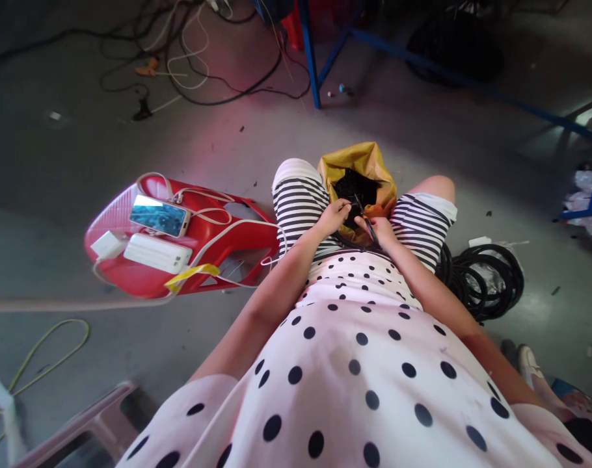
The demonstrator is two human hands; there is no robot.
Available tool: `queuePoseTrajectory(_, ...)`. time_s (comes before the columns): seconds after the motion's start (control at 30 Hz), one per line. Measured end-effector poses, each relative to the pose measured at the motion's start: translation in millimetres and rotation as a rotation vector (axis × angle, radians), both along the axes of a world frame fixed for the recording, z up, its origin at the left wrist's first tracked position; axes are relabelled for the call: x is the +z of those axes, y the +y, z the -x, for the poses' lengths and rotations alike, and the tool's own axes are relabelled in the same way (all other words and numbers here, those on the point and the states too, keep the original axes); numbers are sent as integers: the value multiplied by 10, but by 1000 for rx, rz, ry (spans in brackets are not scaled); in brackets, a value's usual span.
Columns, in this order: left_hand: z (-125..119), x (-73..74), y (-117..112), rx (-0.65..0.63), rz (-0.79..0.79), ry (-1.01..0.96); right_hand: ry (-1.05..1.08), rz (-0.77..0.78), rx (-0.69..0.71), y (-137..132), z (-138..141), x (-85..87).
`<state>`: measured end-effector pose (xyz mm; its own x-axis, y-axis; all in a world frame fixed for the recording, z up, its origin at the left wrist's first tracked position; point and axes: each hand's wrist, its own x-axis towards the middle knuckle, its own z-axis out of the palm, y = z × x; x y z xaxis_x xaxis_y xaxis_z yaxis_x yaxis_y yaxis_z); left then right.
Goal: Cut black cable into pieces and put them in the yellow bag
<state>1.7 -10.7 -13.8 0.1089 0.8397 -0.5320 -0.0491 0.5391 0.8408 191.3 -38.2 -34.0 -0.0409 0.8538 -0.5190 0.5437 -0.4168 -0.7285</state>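
Note:
Between my knees stands a yellow bag [336, 162], its mouth open and dark, tangled pieces inside. My left hand [334, 218] is at the left of the bag's opening, fingers pinched on a thin black cable [350, 205]. Just to the right, my right hand [380, 231] is closed round dark-handled scissors [369, 227], whose blades point up towards the bag's mouth, close to the left fingertips. Some of the cable is hidden by the hands and the bag. An orange patch shows beside the right hand; I cannot tell what it belongs to.
At left, a red stool [140, 283] carries a phone [159, 216], a white power bank [157, 253] and charging cords. Coiled black cable [508, 286] lies at right. A blue metal frame [313, 58] and loose wires [198, 97] are ahead. Another person's foot [527, 364] shows at lower right.

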Motion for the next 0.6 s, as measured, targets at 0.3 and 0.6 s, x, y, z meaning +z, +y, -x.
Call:
queuePoseTrajectory(0.3, 35, 308, -84, 226, 191, -283, 203, 79, -67, -25, -14, 21)
queuePoseTrajectory(0.6, -55, 283, -88, 101, 72, -102, 156, 47, 98, -74, -12, 122)
